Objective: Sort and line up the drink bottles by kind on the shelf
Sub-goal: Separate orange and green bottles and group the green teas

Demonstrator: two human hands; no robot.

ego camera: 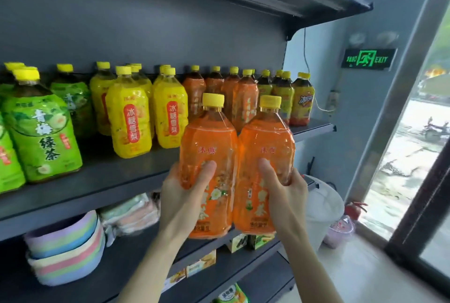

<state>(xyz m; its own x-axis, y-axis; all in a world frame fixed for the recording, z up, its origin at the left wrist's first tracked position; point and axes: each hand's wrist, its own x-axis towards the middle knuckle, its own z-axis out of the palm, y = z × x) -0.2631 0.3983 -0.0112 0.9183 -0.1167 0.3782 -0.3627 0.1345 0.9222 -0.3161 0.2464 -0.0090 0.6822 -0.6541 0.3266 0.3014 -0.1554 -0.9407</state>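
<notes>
Fingers of our left hand wrap one orange tea bottle. The right hand grips a 2nd orange bottle. Both are upright, touching, held just in front of the shelf. The shelf looks mostly sorted: green tea bottles left, yellow bottles mid, orange row, dark iced-tea bottles far right. Left to do, we reckon: set these 2 w/ the orange row.
</notes>
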